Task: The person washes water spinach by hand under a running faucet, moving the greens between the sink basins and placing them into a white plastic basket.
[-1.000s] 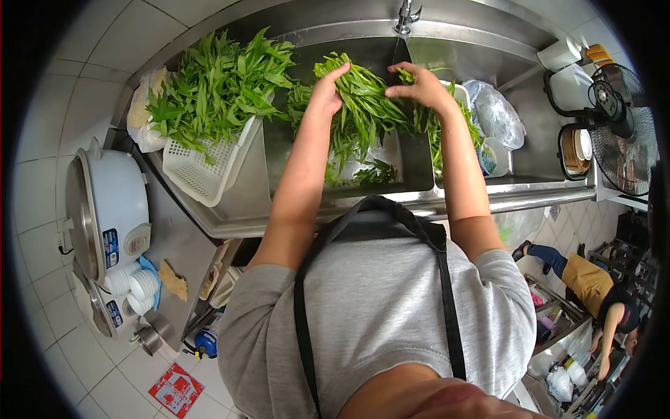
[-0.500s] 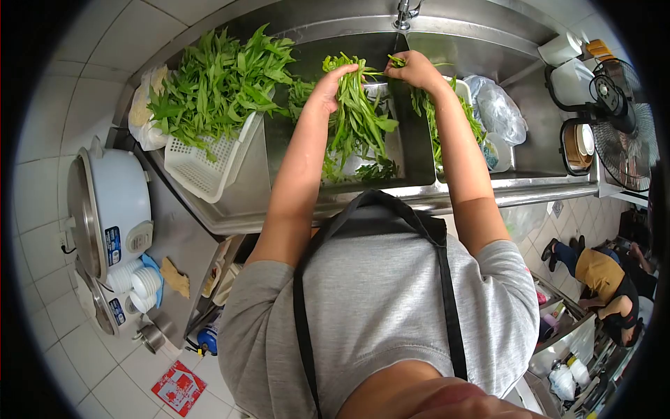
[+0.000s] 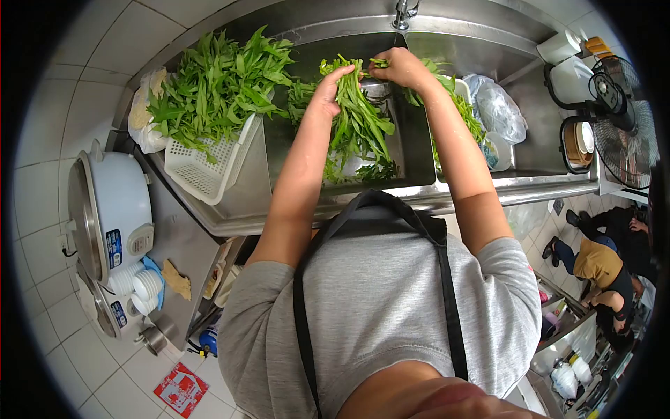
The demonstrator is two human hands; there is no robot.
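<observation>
A bunch of leafy greens (image 3: pixel 363 119) hangs over the middle sink basin (image 3: pixel 279 150), with my left hand (image 3: pixel 328 89) closed round its stems near the top. Just right of it, my right hand (image 3: pixel 403 68) is closed on a short piece of green stem (image 3: pixel 379 63). More wet leaves lie in the basin below. A large heap of greens (image 3: pixel 216 84) fills a white perforated basket (image 3: pixel 202 171) on the left. Further greens (image 3: pixel 464 115) lie in the right basin, partly hidden behind my right forearm.
A faucet (image 3: pixel 403 14) stands at the sink's back edge. Plastic bags (image 3: pixel 499 108) and a bowl (image 3: pixel 497 150) sit in the right basin. A fan (image 3: pixel 624 122) is at the right. Rice cookers (image 3: pixel 118 209) stand left. People (image 3: pixel 600 265) are at the far right.
My right hand has moved left, closer to the bunch in my left hand. At the far right, another person in dark clothes shows more.
</observation>
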